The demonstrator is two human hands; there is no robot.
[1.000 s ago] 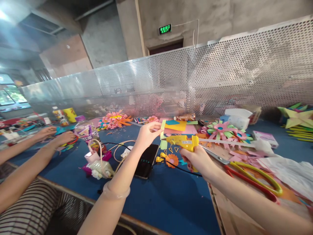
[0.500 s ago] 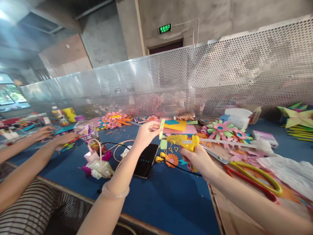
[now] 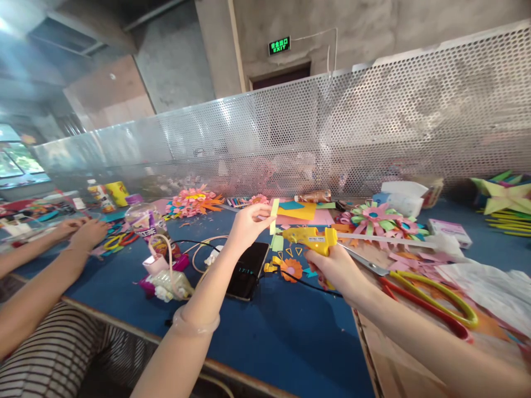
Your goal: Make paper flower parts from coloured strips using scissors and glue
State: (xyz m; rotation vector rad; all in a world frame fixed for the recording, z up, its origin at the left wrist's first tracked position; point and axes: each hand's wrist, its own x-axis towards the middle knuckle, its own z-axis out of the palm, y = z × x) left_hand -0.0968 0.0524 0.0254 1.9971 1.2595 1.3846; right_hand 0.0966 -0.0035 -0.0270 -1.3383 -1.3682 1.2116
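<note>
My left hand point(image 3: 254, 222) pinches a pale yellow-green paper strip point(image 3: 274, 216), held upright above the blue table. In my right hand point(image 3: 329, 264) is a yellow glue gun point(image 3: 310, 237), its nozzle pointing left at the strip's lower end. Whether the tip touches the paper I cannot tell. A white glue stick point(image 3: 385, 241) runs out of the gun's back. Below the gun lie an orange paper flower point(image 3: 291, 270), small yellow paper triangles and a light green paper piece point(image 3: 277, 243). A black phone point(image 3: 248, 273) lies under my left wrist.
Large scissors point(image 3: 431, 293) with red and yellow handles lie by my right forearm. Paper flowers point(image 3: 375, 220) and a tissue pack point(image 3: 400, 198) stand behind. To the left are a plastic bottle point(image 3: 145, 218), another person's hands point(image 3: 85, 232) and smaller scissors point(image 3: 120, 240). A perforated metal screen point(image 3: 249, 138) borders the table.
The other person's hands have moved left, away from the small scissors, which now lie on the table in plain view. My own hands, the strip and the glue gun have hardly moved.
</note>
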